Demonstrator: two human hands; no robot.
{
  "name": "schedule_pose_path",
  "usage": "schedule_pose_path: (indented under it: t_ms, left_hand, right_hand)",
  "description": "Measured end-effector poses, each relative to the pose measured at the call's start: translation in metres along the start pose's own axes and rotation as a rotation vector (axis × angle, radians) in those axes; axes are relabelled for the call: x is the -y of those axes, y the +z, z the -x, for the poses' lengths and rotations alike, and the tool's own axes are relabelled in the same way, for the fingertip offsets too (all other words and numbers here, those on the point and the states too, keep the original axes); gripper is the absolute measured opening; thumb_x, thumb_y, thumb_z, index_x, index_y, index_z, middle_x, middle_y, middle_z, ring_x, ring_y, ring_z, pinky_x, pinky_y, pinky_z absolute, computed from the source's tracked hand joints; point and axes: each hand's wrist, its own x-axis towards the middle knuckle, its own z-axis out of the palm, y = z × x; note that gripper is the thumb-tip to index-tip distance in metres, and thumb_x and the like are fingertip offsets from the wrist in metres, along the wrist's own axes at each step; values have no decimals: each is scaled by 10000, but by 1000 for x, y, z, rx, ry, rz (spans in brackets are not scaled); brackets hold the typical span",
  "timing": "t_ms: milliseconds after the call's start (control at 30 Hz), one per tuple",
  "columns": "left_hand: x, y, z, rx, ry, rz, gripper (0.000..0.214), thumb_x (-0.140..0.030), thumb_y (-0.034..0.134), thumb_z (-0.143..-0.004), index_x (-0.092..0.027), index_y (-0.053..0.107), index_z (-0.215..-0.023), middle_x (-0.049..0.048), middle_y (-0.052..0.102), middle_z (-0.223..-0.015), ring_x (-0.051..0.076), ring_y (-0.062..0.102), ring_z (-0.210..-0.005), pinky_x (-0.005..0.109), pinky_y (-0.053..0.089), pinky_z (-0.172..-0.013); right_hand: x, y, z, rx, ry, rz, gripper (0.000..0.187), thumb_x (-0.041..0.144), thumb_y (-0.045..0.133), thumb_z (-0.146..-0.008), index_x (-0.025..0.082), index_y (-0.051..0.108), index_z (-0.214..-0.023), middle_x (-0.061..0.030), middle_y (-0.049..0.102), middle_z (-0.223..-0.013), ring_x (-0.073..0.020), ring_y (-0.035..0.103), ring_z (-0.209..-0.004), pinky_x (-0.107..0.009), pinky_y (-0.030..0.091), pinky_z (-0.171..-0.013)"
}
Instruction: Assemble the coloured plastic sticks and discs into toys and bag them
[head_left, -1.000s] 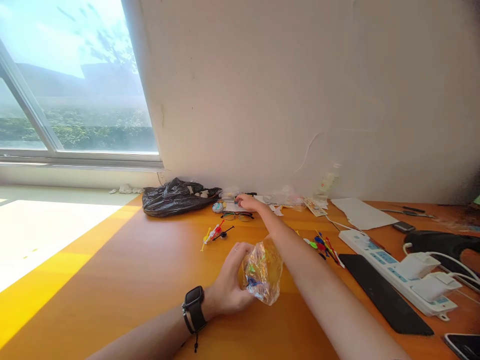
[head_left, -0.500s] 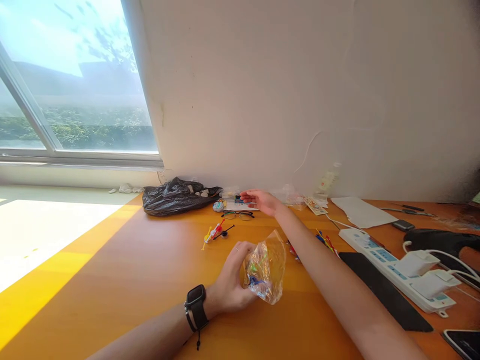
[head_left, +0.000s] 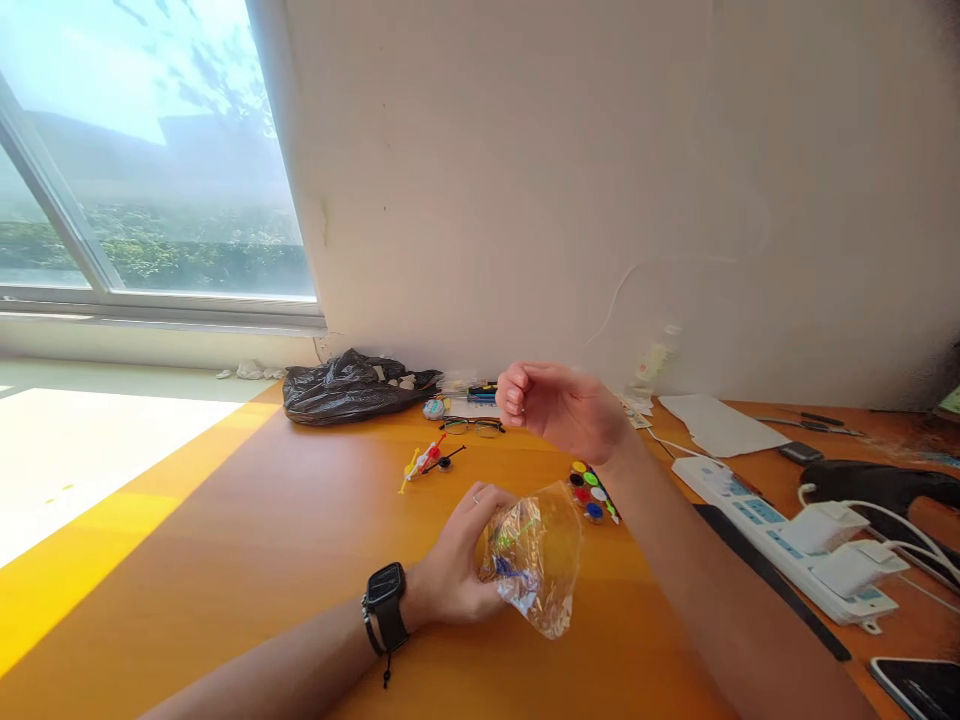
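Note:
My left hand (head_left: 465, 565), with a dark watch on the wrist, grips a clear crinkled plastic bag (head_left: 559, 560) by its left side. The bag's mouth faces right, and small blue and green plastic pieces show through its film. Raised above the table's far part is my right hand (head_left: 566, 410), its fingers curled in and nothing visible in them. Below it lie small round coloured pieces (head_left: 589, 490), partly behind the right forearm. Left of these sits a little cluster of yellow, white, red and black plastic pieces with thin rods (head_left: 429, 460).
At the back lie a black plastic bag (head_left: 352, 388), eyeglasses (head_left: 472, 427) and a small round container (head_left: 433, 409). A white power strip (head_left: 780, 540) with plugged-in chargers runs along the right. Paper (head_left: 720, 425) and a phone (head_left: 915, 685) are there too.
My right hand has drawn back from the table's rear toward me and to the right, its outstretched fingers now curled. The round pieces have come into view. My left hand keeps holding the bag.

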Motion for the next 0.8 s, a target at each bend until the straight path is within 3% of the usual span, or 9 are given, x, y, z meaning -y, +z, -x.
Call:
schedule_pose_path:
  t_ms: [400, 500, 633, 733, 800]
  left_hand:
    - [0, 1, 0, -17, -20, -17, 450, -544, 728, -880, -189, 575, -1110, 88, 595, -1026, 247, 532, -919, 384, 466, -831]
    - [1, 0, 1, -12, -17, -20, 451, -552, 732, -876, -188, 583, -1099, 89, 595, -1032, 249, 532, -928, 391, 462, -846]
    - [2, 0, 1, 4, -7, -21, 452, -553, 736, -869, -191, 586, -1095, 88, 593, -1033, 253, 535, -935, 394, 462, -855]
    - [2, -1, 1, 13, -5, -21, 450, -546, 738, -868, -194, 576, -1097, 86, 595, -1030, 251, 536, -929, 391, 460, -854]
    - [1, -1, 0, 18, -11, -20, 444, -532, 737, -871, -193, 573, -1106, 86, 596, -1030, 248, 537, -921, 385, 458, -850]
  right_hand:
    - [16, 18, 17, 115, -70, 2, 226, 329, 659, -943, 215, 562, -774, -20, 461, -792, -160, 442, -668, -301, 429, -637]
    - [20, 14, 18, 69, -99, 65, 236, 383, 738, -915, 221, 596, -819, -20, 498, -820, -152, 458, -676, -290, 439, -625]
    - [15, -17, 10, -147, -180, 426, 316, 412, 863, -840, 212, 621, -802, 5, 555, -744, -129, 490, -640, -251, 418, -577]
    - [-7, -57, -2, -351, -85, 841, 487, 526, 750, -917, 197, 551, -620, 4, 543, -582, -118, 494, -549, -228, 372, -500]
    - [-29, -82, -9, -361, 10, 1061, 394, 457, 616, -1003, 176, 628, -728, -38, 647, -697, -127, 563, -599, -224, 411, -534]
